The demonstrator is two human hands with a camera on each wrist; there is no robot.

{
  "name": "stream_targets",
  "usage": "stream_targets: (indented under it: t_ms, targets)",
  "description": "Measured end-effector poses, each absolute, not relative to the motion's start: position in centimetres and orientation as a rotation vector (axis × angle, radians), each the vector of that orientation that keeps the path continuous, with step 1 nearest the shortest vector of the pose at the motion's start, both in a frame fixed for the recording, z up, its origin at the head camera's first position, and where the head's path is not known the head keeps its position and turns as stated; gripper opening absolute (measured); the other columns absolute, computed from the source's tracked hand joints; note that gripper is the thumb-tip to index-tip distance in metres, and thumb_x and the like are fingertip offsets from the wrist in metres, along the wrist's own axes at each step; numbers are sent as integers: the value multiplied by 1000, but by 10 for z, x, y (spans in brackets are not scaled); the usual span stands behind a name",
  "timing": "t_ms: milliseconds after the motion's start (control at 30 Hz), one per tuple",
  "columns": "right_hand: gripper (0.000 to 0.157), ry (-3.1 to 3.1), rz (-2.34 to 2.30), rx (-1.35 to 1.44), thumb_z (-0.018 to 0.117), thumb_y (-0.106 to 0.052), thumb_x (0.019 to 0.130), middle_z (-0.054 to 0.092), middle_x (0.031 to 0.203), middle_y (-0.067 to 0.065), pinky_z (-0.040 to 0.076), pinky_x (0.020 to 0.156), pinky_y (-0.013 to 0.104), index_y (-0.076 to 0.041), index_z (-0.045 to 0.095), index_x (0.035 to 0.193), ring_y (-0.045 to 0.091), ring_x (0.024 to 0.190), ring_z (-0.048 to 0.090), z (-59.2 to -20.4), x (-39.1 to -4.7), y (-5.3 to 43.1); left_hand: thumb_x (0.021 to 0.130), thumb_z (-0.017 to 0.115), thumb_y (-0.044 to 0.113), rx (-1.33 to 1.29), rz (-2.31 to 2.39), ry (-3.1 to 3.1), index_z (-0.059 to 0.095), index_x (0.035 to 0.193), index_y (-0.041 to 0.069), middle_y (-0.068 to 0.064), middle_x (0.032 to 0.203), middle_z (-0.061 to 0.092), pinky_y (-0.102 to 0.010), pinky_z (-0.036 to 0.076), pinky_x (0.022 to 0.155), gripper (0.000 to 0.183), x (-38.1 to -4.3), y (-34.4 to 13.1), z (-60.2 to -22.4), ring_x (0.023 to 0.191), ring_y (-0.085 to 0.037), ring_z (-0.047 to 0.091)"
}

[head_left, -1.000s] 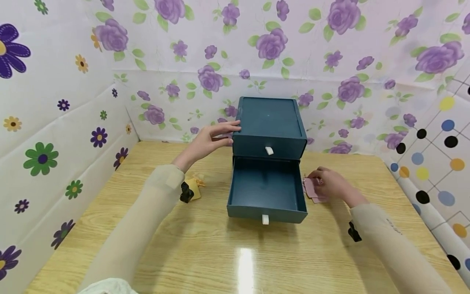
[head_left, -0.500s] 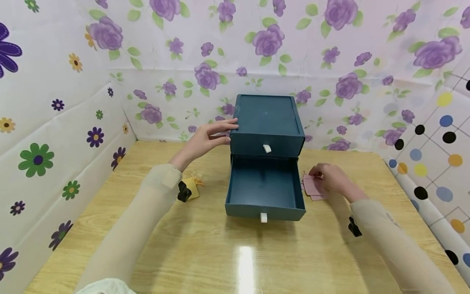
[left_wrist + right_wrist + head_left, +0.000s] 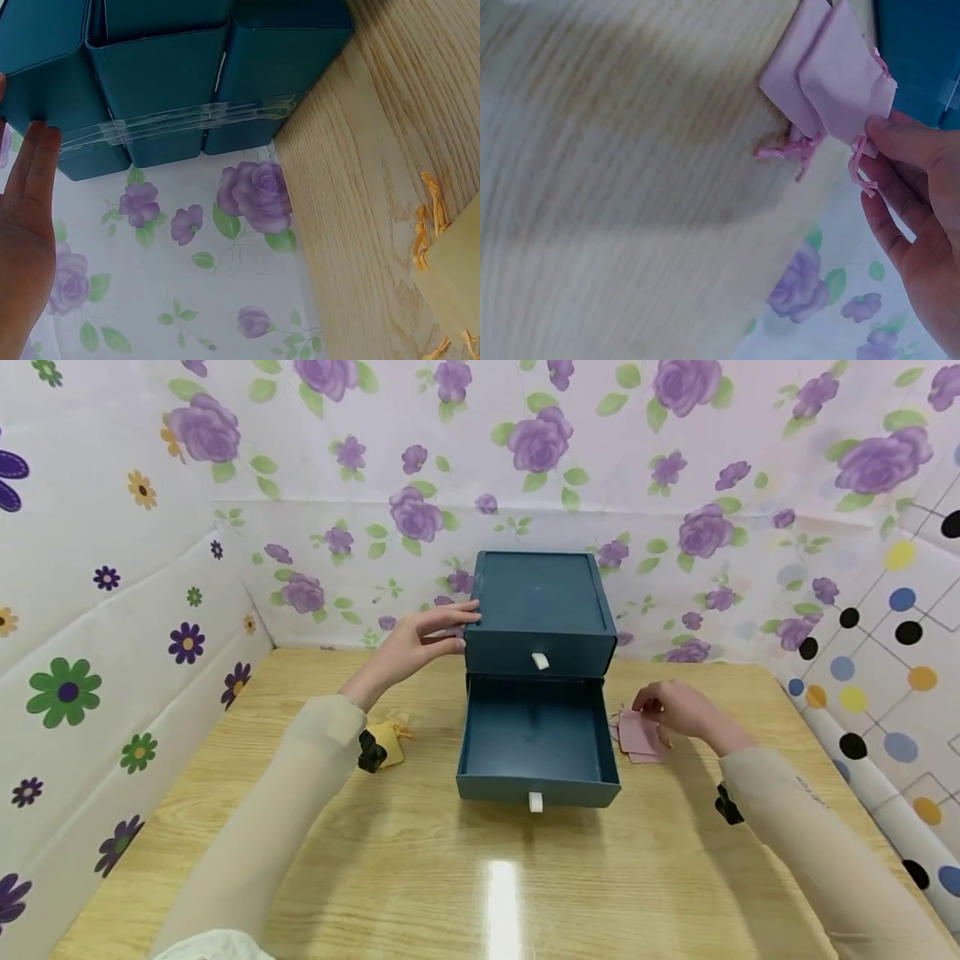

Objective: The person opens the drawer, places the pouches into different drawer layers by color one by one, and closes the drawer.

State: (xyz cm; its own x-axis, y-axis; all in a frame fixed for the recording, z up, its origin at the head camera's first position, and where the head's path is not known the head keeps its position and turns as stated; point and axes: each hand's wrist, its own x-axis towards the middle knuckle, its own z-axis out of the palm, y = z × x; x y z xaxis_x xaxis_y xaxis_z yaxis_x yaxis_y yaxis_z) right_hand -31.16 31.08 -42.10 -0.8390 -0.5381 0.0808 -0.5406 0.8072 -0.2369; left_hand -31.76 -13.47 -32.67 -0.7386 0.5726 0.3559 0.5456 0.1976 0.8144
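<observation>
A dark teal drawer unit [image 3: 537, 589] stands at the back of the table. One drawer [image 3: 534, 735] below its top one is pulled out, with a bare inside and a white tab on its front. My left hand [image 3: 412, 645] rests its straight fingertips on the unit's left side, near the upper edge. To the right of the unit, my right hand [image 3: 681, 707] pinches the corner of a pink drawstring pouch [image 3: 849, 94] between thumb and fingers, beside its pink cord. A second pink pouch [image 3: 789, 75] lies partly under it, on the wooden tabletop.
A yellow drawstring pouch [image 3: 454, 262] with orange cords lies left of the unit, partly behind my left wrist. Clear tape [image 3: 172, 124] runs around the stacked sections. Flowered cloth [image 3: 337, 543] covers the walls. The wooden table [image 3: 420, 877] extends in front of the drawer.
My right hand has lifted slightly and now pinches the pink pouch at its far corner, showing more of the pouches. My left hand stays against the unit. The head view has shifted slightly.
</observation>
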Motion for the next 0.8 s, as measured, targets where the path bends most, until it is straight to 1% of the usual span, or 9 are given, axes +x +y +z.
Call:
stream_targets:
  t_ms: [100, 200, 300, 467, 600, 800]
  targets:
    - [22, -3010, 402, 908, 66, 15, 83, 75, 91, 12, 62, 73, 38, -2, 76, 95, 17, 76, 65, -414, -313, 311, 98, 58, 2, 1111, 1616, 2414, 56, 139, 3, -8, 159, 39, -49, 41, 115, 42, -310, -134, -319, 143, -27, 44]
    - [22, -3035, 413, 940, 66, 15, 83, 75, 91, 11, 62, 72, 37, -2, 76, 94, 17, 77, 66, -407, -313, 311, 98, 58, 3, 1117, 1597, 2417, 55, 140, 2, -9, 159, 38, -47, 42, 115, 42, -305, -133, -315, 143, -28, 44]
    - [21, -3054, 416, 970, 67, 13, 84, 75, 92, 11, 62, 73, 37, -3, 76, 94, 17, 78, 68, -399, -312, 312, 98, 58, 4, 1126, 1597, 2421, 56, 140, 6, -6, 160, 38, -43, 44, 115, 42, -312, -134, -321, 143, -26, 45]
    - [18, -3067, 407, 1019, 67, 9, 86, 75, 93, 11, 62, 73, 37, -3, 76, 95, 17, 80, 69, -385, -311, 312, 98, 60, 9, 1140, 1606, 2427, 58, 140, 13, 1, 159, 40, -41, 45, 114, 42, -324, -136, -333, 142, -20, 46]
    - [18, -3057, 403, 1021, 67, 8, 87, 75, 93, 8, 61, 73, 36, -5, 77, 94, 15, 79, 67, -372, -311, 312, 98, 61, 11, 1168, 1601, 2425, 59, 139, 15, 3, 158, 41, -40, 46, 113, 41, -326, -137, -333, 142, -19, 46]
    - [20, -3011, 375, 1047, 68, 10, 84, 75, 88, 6, 60, 69, 32, -6, 78, 90, 13, 77, 68, -347, -310, 311, 98, 61, 12, 1175, 1602, 2420, 59, 138, 15, 4, 158, 41, -37, 48, 111, 41, -327, -137, -333, 141, -19, 47]
